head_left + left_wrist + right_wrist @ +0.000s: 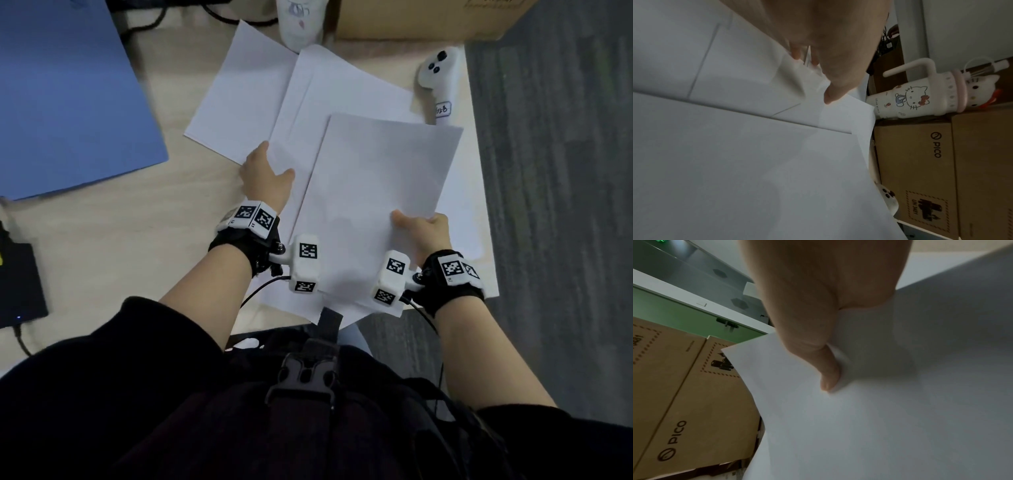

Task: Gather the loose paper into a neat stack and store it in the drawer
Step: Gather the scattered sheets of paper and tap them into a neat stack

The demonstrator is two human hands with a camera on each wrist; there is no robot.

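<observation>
Desk [102, 246] seen from above, with loose white sheets fanned across its right half. The right hand [423, 233] pinches the top sheet [376, 192] near its right edge, thumb [828, 369] on the upper face and the other fingers hidden beneath; this sheet is lifted and overlaps the others. The left hand [265, 174] grips the left edge of the middle sheets [329, 99], thumb on top; the left wrist view shows fingertips [796, 54] curled under lifted paper edges. 1 further sheet [236, 92] lies flat at the far left of the spread, partly under the middle sheets. More paper [462, 212] lies beneath the top sheet toward the desk's right edge. How many sheets there are in all cannot be told.

Containers: a cardboard box [428, 20] marked PICO stands closed at the far edge, contents hidden; a white cup [906, 97] with a handle, cartoon cat print and cat-shaped lid stands just beside it, lid on. No drawer is visible.

Other items: a white controller [440, 72] near the box, touching the paper's far right corner; a blue folder [65, 99] at left; a black device [17, 284] at the left edge
</observation>
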